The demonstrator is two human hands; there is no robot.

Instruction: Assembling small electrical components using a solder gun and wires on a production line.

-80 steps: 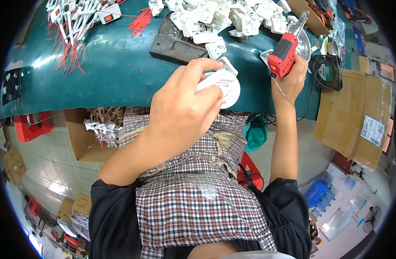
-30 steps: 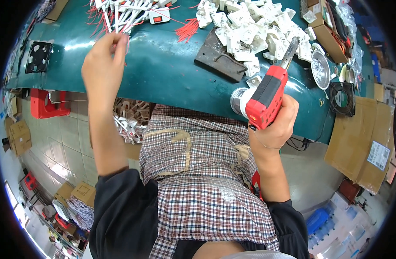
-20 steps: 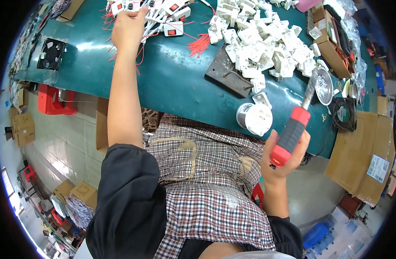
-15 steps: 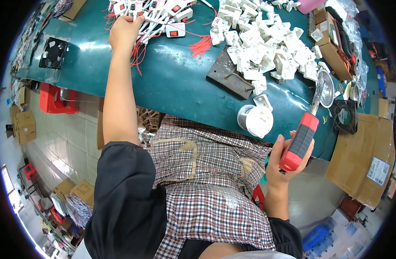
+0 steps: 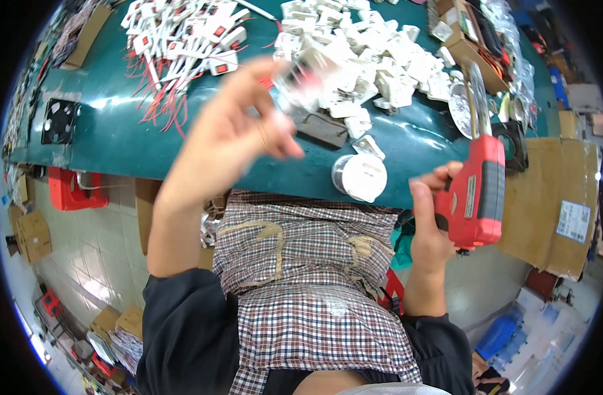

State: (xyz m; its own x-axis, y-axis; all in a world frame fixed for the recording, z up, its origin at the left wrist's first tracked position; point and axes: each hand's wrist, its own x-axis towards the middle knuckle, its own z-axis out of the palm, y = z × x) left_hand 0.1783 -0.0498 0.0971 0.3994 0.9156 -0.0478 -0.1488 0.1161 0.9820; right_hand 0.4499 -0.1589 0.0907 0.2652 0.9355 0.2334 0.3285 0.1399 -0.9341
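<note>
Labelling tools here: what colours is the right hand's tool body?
The tool body is red and dark grey; head view.

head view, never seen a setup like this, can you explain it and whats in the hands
No robot here: these are a person's own bare hands, seen from a wide camera worn on the head, looking down, so straight edges bend near the rim. The left hand is blurred and seems to hold a white piece with some red on it. The right hand has a red and black tool with a metal tip in its grip. On the green table are a heap of white plastic parts, a bunch of white switch pieces and a spool.
</note>
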